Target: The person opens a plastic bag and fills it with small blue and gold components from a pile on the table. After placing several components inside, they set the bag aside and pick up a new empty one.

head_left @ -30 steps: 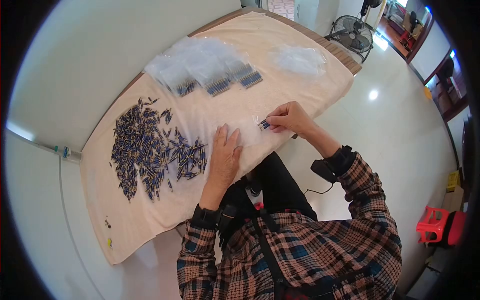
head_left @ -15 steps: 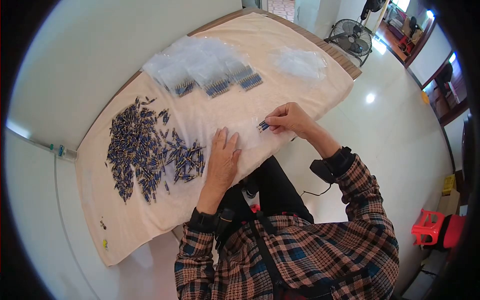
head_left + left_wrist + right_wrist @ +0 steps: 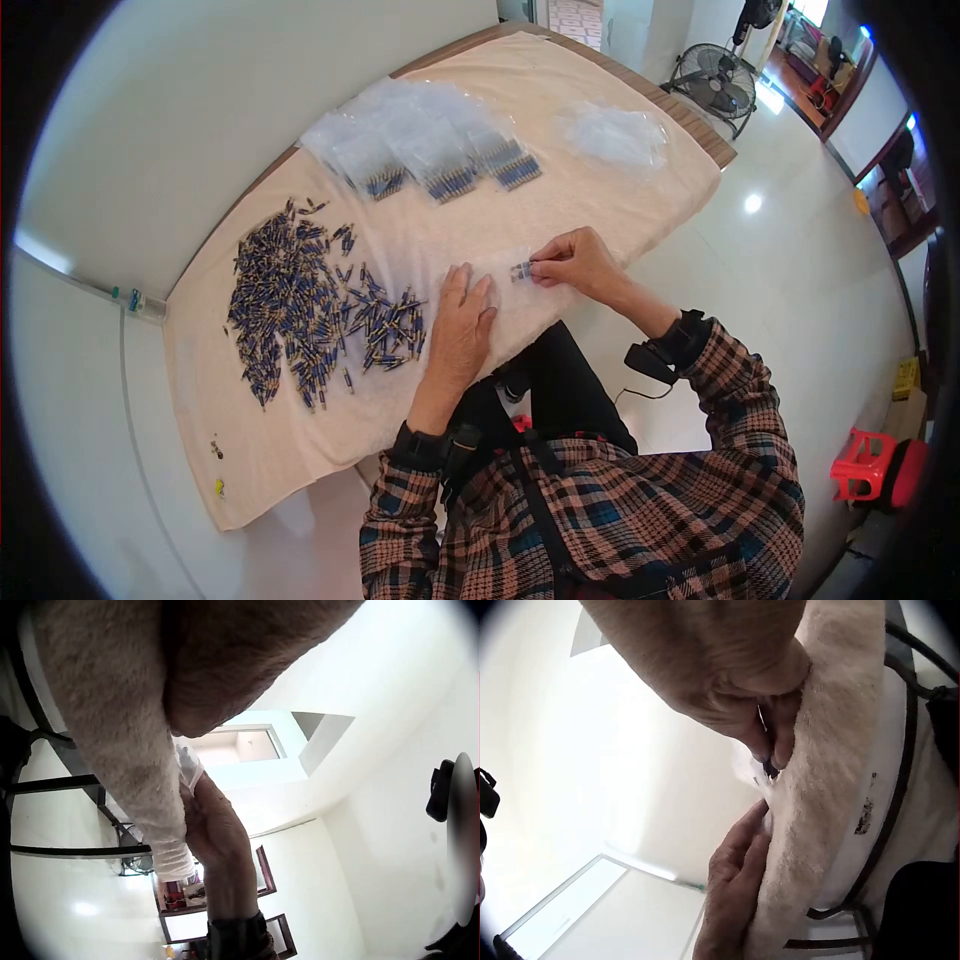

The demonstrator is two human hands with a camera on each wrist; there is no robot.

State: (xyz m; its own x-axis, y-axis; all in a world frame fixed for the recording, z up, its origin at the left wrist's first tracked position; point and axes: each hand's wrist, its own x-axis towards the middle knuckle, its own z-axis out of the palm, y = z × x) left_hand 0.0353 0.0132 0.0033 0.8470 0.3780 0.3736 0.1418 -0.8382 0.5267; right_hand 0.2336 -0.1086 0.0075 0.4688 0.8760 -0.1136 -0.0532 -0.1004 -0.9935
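Head view: a few small blue pieces (image 3: 521, 271) are pinched between thumb and fingers of the right hand (image 3: 583, 266), near the front edge of the cloth (image 3: 630, 200) and just beside the left hand (image 3: 460, 335). The left hand is laid with its fingers extended on the cloth, where thin clear plastic (image 3: 190, 766) shows between the hands in the left wrist view; it is presumably steadied there so that it does not slide, though whether its edge is nipped by the thumb cannot be told. A smaller heap (image 3: 388, 328) is placed between the left hand and the large pile (image 3: 285, 300), probably so that pieces can be picked up with a short reach. Filled bags (image 3: 425, 135) are overlapped along the far side, their pieces lined up in rows, seemingly to be kept apart from the loose ones. More clear bags (image 3: 615, 137) are set at the far right, likely within easy reach, and the surface (image 3: 704, 141) seems to be covered so that pieces are stopped from rolling
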